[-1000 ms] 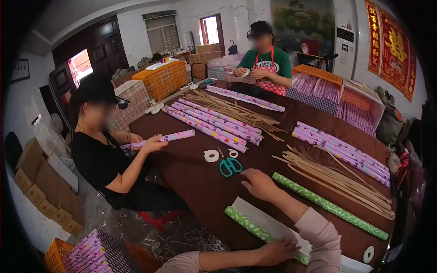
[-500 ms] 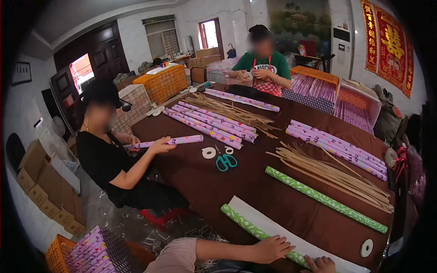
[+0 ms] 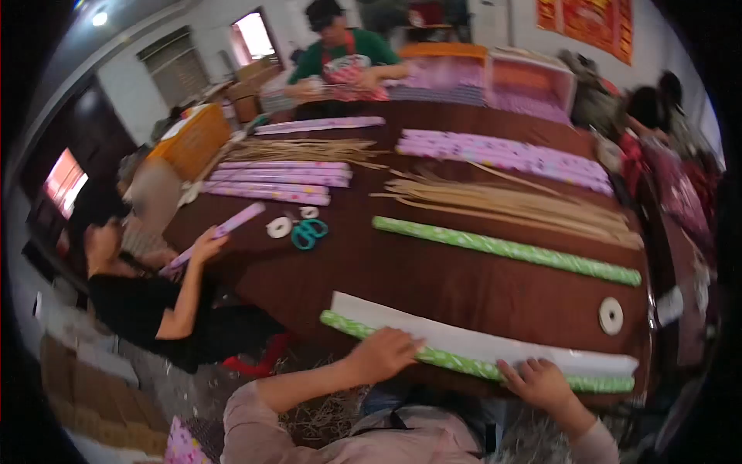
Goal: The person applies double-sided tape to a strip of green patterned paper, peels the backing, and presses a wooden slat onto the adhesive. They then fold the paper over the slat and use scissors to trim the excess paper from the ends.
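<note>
green roll (image 3: pixel 456 361) lies long-ways across the near edge of the desk (image 3: pixel 433 278) | left hand (image 3: pixel 382 352) rests flat on it, fingers spread | right hand (image 3: pixel 541 381) presses flat farther along | white paper (image 3: pixel 464 339) just behind the roll

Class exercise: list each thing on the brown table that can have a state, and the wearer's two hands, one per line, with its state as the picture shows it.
Near green roll: partly rolled, white sheet showing beside it.
Far green roll: fully rolled, lying flat.
Scissors: lying flat; open or shut cannot be told.
Tape ring: flat on the table.
Left hand: open, pressing the near roll.
Right hand: open, fingers on the same roll.
</note>
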Demonstrator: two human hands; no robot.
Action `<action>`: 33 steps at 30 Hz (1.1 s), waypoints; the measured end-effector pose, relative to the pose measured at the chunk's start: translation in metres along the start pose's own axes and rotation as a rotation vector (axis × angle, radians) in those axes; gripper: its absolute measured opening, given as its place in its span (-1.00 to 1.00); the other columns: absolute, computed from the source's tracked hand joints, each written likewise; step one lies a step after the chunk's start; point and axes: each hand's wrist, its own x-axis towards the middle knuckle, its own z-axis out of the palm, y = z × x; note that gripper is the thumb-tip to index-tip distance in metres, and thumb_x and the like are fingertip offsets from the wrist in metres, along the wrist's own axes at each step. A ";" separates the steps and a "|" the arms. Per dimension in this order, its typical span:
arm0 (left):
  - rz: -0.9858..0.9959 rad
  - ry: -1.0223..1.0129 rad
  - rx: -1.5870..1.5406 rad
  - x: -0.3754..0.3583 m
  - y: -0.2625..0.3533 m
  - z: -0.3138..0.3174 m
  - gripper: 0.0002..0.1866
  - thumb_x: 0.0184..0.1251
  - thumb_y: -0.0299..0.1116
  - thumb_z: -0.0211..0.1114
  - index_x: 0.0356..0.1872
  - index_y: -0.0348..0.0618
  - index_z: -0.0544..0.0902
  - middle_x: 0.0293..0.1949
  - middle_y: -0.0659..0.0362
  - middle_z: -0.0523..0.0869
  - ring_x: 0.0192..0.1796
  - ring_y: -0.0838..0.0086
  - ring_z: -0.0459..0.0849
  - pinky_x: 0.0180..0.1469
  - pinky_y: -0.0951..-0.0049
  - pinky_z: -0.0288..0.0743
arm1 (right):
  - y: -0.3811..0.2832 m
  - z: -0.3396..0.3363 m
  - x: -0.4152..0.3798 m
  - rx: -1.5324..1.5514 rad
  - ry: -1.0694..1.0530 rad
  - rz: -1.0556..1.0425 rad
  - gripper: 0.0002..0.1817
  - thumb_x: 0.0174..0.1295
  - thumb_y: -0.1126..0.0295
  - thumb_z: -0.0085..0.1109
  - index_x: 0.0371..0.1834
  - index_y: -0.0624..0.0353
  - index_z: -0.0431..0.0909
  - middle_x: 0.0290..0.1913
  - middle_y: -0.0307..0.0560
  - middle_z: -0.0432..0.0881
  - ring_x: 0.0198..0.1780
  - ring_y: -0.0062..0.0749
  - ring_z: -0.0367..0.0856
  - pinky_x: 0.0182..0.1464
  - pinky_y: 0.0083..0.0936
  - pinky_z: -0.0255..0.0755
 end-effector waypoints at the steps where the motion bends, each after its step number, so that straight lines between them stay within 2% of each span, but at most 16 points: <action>1: -0.035 -0.059 0.109 -0.006 -0.006 -0.010 -0.44 0.11 -0.23 0.45 0.15 -0.18 0.58 -0.12 -0.01 0.61 -0.10 0.08 0.61 -0.08 0.11 0.51 | 0.001 -0.004 0.003 -0.014 0.011 -0.012 -0.37 0.25 0.16 0.20 0.41 0.00 0.38 -0.44 -0.24 0.44 -0.41 -0.38 0.50 -0.43 -0.43 0.44; 3: -0.078 -0.103 0.044 -0.019 -0.024 -0.022 -0.43 0.05 -0.30 0.49 0.14 -0.16 0.56 -0.09 -0.04 0.58 -0.07 0.03 0.56 -0.04 0.09 0.45 | 0.001 0.000 0.000 0.002 0.029 -0.009 -0.36 0.29 0.16 0.15 0.45 0.02 0.30 -0.44 -0.24 0.43 -0.45 -0.40 0.48 -0.44 -0.46 0.44; 5: -0.040 -0.116 0.058 -0.027 -0.035 -0.022 -0.49 0.12 -0.41 0.42 0.14 -0.20 0.52 -0.11 -0.05 0.55 -0.12 0.01 0.53 -0.06 0.03 0.39 | 0.001 0.008 -0.004 0.041 0.056 0.002 -0.35 0.33 0.17 0.07 0.49 0.02 0.22 -0.43 -0.25 0.43 -0.45 -0.41 0.50 -0.47 -0.45 0.44; 8: -0.050 -0.167 0.096 -0.028 -0.035 -0.023 -0.59 0.22 -0.49 0.31 0.11 -0.22 0.51 -0.12 -0.05 0.52 -0.13 0.06 0.48 -0.07 0.03 0.34 | 0.005 0.011 -0.006 0.010 0.124 -0.022 -0.38 0.34 0.13 0.08 0.45 0.03 0.25 -0.44 -0.24 0.44 -0.46 -0.41 0.52 -0.48 -0.44 0.47; 11: -0.080 -0.224 0.105 -0.029 -0.043 -0.021 -0.58 0.31 -0.30 0.29 0.14 -0.24 0.52 -0.16 0.00 0.49 -0.15 0.10 0.47 -0.08 0.11 0.32 | 0.010 0.015 -0.004 0.057 0.200 -0.036 -0.38 0.32 0.07 0.13 0.40 0.05 0.31 -0.45 -0.23 0.45 -0.47 -0.39 0.52 -0.52 -0.43 0.46; 18: -0.055 -0.184 0.080 -0.012 -0.042 -0.014 -0.54 0.24 -0.37 0.35 0.15 -0.29 0.53 -0.19 0.01 0.50 -0.19 0.13 0.47 -0.12 0.13 0.33 | 0.026 0.022 -0.008 0.015 0.265 -0.026 -0.43 0.27 0.05 0.19 0.26 0.11 0.41 -0.46 -0.24 0.44 -0.45 -0.40 0.50 -0.55 -0.47 0.43; 22: -0.021 -0.153 0.024 0.001 -0.039 -0.012 -0.48 0.13 -0.40 0.44 0.14 -0.30 0.54 -0.20 0.02 0.53 -0.22 0.14 0.50 -0.15 0.15 0.37 | 0.036 0.021 -0.015 -0.054 0.231 -0.043 -0.43 0.20 0.09 0.24 0.20 0.20 0.47 -0.45 -0.31 0.41 -0.49 -0.54 0.45 -0.55 -0.57 0.39; 24: 0.037 -0.133 0.018 0.003 -0.042 -0.010 -0.43 0.06 -0.39 0.49 0.14 -0.32 0.54 -0.17 0.01 0.59 -0.16 0.13 0.56 -0.09 0.16 0.45 | 0.041 0.015 -0.016 -0.026 0.185 -0.029 -0.46 0.22 0.07 0.24 0.15 0.19 0.48 -0.47 -0.27 0.43 -0.47 -0.46 0.48 -0.53 -0.50 0.41; 27: 0.038 -0.059 -0.029 0.001 -0.045 -0.004 -0.42 0.03 -0.38 0.51 0.12 -0.34 0.55 -0.14 0.00 0.63 -0.11 0.14 0.58 -0.04 0.17 0.50 | 0.047 0.017 -0.017 0.005 0.130 -0.034 -0.41 0.21 0.06 0.24 0.21 0.19 0.45 -0.43 -0.31 0.43 -0.44 -0.49 0.48 -0.52 -0.53 0.40; 30: 0.027 -0.052 -0.030 0.008 -0.043 -0.013 -0.47 0.07 -0.35 0.48 0.09 -0.33 0.57 -0.14 0.03 0.65 -0.14 0.16 0.61 -0.08 0.20 0.54 | 0.043 0.012 -0.014 0.028 0.063 0.021 -0.41 0.20 0.04 0.24 0.25 0.10 0.46 -0.40 -0.33 0.47 -0.37 -0.49 0.50 -0.48 -0.54 0.42; 33: 0.039 -0.045 -0.004 0.007 -0.044 -0.012 -0.50 0.09 -0.33 0.46 0.07 -0.30 0.60 -0.16 0.07 0.66 -0.17 0.20 0.62 -0.15 0.23 0.57 | 0.051 -0.005 -0.003 0.140 -0.010 0.007 -0.36 0.19 -0.08 0.24 0.25 0.05 0.48 -0.39 -0.29 0.48 -0.30 -0.41 0.49 -0.40 -0.46 0.47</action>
